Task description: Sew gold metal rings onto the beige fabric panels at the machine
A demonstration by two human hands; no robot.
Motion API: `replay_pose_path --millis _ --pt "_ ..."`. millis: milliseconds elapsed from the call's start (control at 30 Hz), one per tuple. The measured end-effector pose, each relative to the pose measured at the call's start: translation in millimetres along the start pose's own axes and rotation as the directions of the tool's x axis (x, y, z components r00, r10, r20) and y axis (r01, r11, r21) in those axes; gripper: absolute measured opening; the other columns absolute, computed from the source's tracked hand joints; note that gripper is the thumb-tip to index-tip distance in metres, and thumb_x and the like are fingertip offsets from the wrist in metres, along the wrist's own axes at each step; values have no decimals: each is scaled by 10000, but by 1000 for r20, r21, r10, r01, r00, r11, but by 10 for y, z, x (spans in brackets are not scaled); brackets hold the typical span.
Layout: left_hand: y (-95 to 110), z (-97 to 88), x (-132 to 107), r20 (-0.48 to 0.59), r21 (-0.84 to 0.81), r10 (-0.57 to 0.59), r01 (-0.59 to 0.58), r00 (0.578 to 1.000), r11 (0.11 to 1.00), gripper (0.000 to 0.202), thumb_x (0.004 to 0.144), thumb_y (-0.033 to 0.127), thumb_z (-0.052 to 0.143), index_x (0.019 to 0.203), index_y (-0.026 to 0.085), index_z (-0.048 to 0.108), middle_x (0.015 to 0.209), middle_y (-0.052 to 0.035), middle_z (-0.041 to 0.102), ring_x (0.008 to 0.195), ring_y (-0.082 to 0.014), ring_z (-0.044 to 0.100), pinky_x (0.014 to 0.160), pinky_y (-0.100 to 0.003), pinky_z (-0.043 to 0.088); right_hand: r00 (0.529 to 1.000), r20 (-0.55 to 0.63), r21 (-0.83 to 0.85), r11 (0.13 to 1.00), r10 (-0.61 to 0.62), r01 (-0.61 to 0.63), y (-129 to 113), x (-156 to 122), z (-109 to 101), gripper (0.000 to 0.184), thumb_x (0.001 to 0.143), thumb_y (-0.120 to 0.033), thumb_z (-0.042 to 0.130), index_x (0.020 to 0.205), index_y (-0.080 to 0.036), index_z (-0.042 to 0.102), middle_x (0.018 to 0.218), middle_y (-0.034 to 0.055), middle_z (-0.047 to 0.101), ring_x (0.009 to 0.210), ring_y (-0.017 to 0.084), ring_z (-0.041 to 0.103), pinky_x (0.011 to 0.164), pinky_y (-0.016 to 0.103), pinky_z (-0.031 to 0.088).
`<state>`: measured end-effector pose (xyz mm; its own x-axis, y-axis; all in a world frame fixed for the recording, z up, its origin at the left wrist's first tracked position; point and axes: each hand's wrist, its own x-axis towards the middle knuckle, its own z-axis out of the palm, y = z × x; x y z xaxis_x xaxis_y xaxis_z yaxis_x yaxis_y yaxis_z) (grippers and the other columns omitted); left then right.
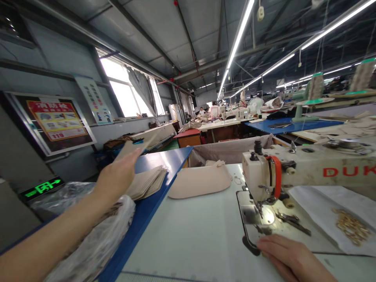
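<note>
My left hand is stretched out to the left above a stack of beige fabric pieces. Its fingers are closed on a beige fabric piece, blurred by motion. On the sewing machine bed, my right hand lies low with fingers extended, just in front of the needle plate; I see nothing in it. Left of the machine head, a rounded beige panel lies on the pale tabletop. A pair of thread snips rests beside the needle area.
Small gold-coloured metal parts lie on a white sheet at the right. A clear plastic bag stands by the blue table at left. Beyond are a cloth-lined bin and thread cones.
</note>
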<state>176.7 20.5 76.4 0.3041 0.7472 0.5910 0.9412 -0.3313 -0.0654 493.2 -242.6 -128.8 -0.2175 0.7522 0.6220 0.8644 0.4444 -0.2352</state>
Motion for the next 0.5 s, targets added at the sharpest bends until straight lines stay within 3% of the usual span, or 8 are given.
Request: replay_pose_path --millis 67,133,200,267,300,333,433,500 --pt "341 -31 -406 163 20 139 -144 977 989 562 818 222 384 1379 240 376 1145 -95 644 921 -352 629 782 -468 468 1000 4 -11 1000 -1 1 -16 -2 0 236 914 -199 436 995 -167 656 938 78 708 850 145 683 775 178 531" --pt "714 46 -905 395 -19 213 -224 894 974 626 763 153 389 1385 224 380 937 -122 707 776 -341 664 682 -465 493 999 44 -30 999 12 -11 -35 6 -14 232 905 -190 449 1000 -166 659 952 78 706 860 146 681 784 184 530" --pt "1097 202 -1388 500 -208 449 -401 741 892 702 715 125 406 1404 247 348 999 -138 700 803 -313 672 698 -427 511 997 78 -49 999 12 -8 -61 20 -41 244 904 -184 447 1034 -170 654 970 72 705 866 141 679 783 179 530" --pt "1459 365 -1754 571 -360 620 -514 538 779 776 664 187 488 1421 205 314 937 -187 703 796 -337 675 610 -407 528 995 95 -74 997 -14 21 -91 32 -73 271 900 -204 466 1117 -181 628 1022 64 697 899 142 674 802 182 525" --pt "1620 426 -1878 560 -409 663 -530 497 743 738 685 202 481 1409 182 337 890 -199 705 772 -329 681 583 -393 533 995 91 -87 995 -31 39 -107 35 -86 295 897 -227 481 1159 -186 610 1057 62 688 925 147 668 819 189 519" --pt "1762 466 -1965 537 -444 689 -532 486 721 717 686 220 498 1389 160 368 865 -206 705 750 -328 685 561 -382 538 996 78 -100 994 -43 51 -122 38 -96 317 894 -252 494 1187 -192 597 1091 61 677 952 155 661 839 198 512" --pt "2038 495 -2059 442 -508 708 -497 551 704 581 734 257 519 1294 114 460 865 -201 713 713 -320 695 552 -366 548 997 51 -131 990 -50 56 -142 49 -95 311 900 -292 486 1162 -195 624 1124 64 663 991 164 646 865 200 500" --pt "2078 497 -2059 440 -573 720 -449 537 685 489 799 317 505 1244 115 494 899 -186 719 738 -316 699 575 -362 555 995 45 -161 982 -93 99 -123 66 -74 277 900 -289 481 1087 -201 666 1060 55 689 949 159 662 836 190 518"
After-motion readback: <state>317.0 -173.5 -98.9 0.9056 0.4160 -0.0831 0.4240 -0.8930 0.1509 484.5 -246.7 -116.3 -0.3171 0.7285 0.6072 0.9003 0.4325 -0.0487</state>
